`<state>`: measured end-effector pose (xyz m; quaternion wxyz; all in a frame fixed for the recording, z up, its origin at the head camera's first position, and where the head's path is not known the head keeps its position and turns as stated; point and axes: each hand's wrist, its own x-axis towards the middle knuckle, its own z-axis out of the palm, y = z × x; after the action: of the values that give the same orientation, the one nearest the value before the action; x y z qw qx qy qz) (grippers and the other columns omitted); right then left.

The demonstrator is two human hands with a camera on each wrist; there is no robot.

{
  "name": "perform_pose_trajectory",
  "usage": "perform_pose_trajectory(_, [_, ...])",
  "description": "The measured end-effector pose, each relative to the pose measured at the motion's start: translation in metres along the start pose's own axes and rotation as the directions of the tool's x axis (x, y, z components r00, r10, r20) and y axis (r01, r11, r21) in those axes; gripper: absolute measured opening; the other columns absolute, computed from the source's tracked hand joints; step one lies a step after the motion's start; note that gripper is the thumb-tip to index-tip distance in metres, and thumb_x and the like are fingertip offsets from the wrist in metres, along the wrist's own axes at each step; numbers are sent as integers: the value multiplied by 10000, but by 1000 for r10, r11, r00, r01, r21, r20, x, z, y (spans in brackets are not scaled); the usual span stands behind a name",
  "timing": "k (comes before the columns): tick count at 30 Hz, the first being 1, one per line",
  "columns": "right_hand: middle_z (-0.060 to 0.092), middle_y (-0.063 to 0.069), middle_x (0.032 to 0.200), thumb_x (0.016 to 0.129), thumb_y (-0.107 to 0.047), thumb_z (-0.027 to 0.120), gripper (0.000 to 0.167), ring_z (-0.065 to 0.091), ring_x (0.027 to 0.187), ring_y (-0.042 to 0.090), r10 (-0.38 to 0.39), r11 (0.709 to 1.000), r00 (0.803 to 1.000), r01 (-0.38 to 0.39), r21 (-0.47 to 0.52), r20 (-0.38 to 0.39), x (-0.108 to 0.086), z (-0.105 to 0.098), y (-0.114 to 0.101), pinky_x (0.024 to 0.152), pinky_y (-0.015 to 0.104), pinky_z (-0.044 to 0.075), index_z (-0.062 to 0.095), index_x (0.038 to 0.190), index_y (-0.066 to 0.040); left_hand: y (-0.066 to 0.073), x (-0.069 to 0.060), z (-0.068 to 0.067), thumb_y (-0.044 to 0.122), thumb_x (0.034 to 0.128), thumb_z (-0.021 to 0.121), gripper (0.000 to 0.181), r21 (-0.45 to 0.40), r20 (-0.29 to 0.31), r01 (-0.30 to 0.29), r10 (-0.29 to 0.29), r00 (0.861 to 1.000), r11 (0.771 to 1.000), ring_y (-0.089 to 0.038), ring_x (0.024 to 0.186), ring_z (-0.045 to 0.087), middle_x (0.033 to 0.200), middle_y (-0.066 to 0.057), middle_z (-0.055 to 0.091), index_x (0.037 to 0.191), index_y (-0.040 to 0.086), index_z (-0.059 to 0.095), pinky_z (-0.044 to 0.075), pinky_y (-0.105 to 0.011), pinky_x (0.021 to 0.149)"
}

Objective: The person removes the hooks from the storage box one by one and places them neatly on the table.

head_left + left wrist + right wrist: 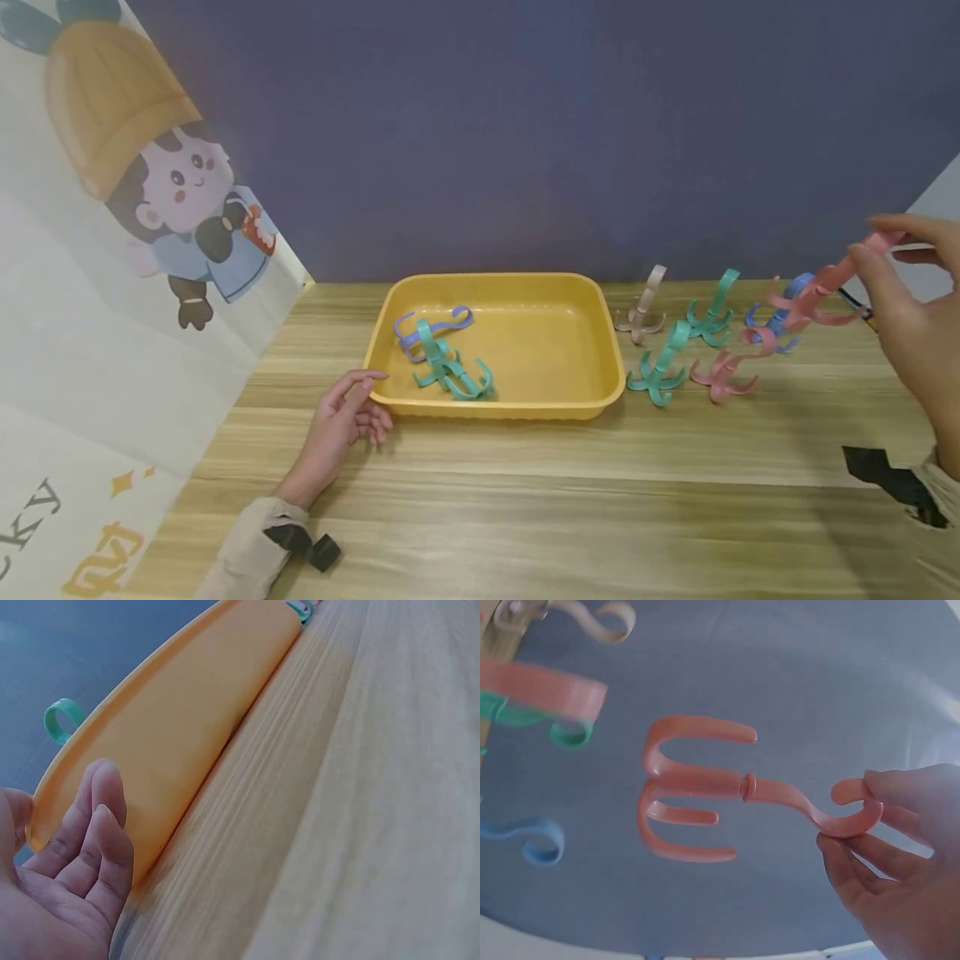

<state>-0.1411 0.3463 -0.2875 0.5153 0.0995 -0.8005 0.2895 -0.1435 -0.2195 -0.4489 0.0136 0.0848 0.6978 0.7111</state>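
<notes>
Head | pink hooks: 2 | right hand holds 1 | tray: 1

**From the tray rightward**

We find the tray near mid-frame, on the table, before a panel across the top and right of the side wall. In its left half, a rear hook lies behind a middle hook and a front hook, which overlap. Outside its lower-left corner, we see the left hand touching the rim.

Right of the tray, we count three hooks behind, left to right: first, second, third. Before them sit a near-left hook and a near-right hook. At the right edge, the right hand holds another hook, partly covering the third.
</notes>
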Motion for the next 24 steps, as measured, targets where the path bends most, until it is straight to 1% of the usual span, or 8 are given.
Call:
perform_pose_trajectory(4, [602, -244, 1138, 957, -112, 664, 293, 477, 1039, -163, 63, 998, 998, -63, -7, 22, -2, -1, 17, 961, 80, 390, 683, 1233, -16, 0, 1, 0, 329, 1079, 441, 477, -2, 5, 0, 0, 1000, 1000, -205, 547, 627, 708, -124, 677, 1311, -87, 447, 527, -300, 482])
perform_pose_trajectory(7, [539, -301, 1040, 956, -50, 622, 283, 459, 971, -176, 172, 985, 978, -170, -28, 114, -5, -3, 27, 923, 45, 374, 666, 1225, 27, -1, 0, 0, 333, 1078, 440, 478, -1, 5, 1, -1, 1000, 1000, -206, 546, 627, 707, -127, 675, 1311, -84, 450, 526, -296, 482])
perform_pose_trajectory(9, [522, -283, 1008, 967, -44, 599, 292, 412, 915, -212, 238, 971, 949, -226, -81, 208, -7, -5, 35, 857, 9, 351, 639, 1236, 63, -1, 0, -1, 332, 1079, 440, 483, 0, 4, 2, -2, 1000, 1000, -208, 544, 627, 706, -130, 674, 1312, -92, 442, 526, -297, 481])
perform_pose_trajectory(12, [643, 27, 1064, 995, -80, 573, 332, 523, 901, -45, 313, 945, 882, -252, -208, 352, -10, -8, 46, 716, 15, 318, 576, 1264, 113, -2, 0, -1, 330, 1080, 434, 490, 3, 3, 4, -4, 1000, 1000, -210, 545, 628, 708, -131, 675, 1313, -101, 429, 529, -302, 483])
perform_pose_trajectory(15, [547, 361, 1183, 1015, -114, 563, 349, 607, 1006, 331, 353, 923, 806, -217, -317, 475, -12, -10, 58, 728, 220, 473, 538, 1275, 117, -2, 0, 0, 333, 1081, 433, 490, 5, 1, 8, -8, 1000, 1000, -210, 547, 629, 709, -128, 677, 1313, -98, 429, 530, -301, 485])
perform_pose_trajectory(16, [544, 369, 1173, 1014, -122, 571, 349, 570, 1010, 482, 361, 918, 783, -204, -340, 506, -13, -10, 62, 718, 337, 513, 534, 1266, 117, -1, 0, 0, 334, 1080, 433, 490, 6, 1, 8, -8, 1000, 1000, -209, 548, 629, 709, -127, 677, 1312, -98, 429, 530, -300, 486])
perform_pose_trajectory(19, [561, 380, 1105, 990, -109, 622, 352, 549, 995, 604, 341, 923, 740, -146, -356, 579, -17, -10, 75, 710, 655, 468, 535, 1231, 132, 0, 0, 0, 336, 1079, 435, 489, 5, 1, 11, -11, 1000, 1000, -208, 547, 629, 707, -124, 677, 1309, -96, 431, 528, -297, 484])
perform_pose_trajectory(24, [601, 382, 1021, 935, -61, 681, 354, 589, 918, 583, 280, 942, 693, -65, -330, 664, -21, -10, 91, 703, 660, 478, 556, 1184, 158, 1, 0, 0, 334, 1081, 430, 495, 6, 8, 11, -11, 1000, 1000, -202, 548, 630, 709, -118, 679, 1308, -106, 419, 522, -294, 480])
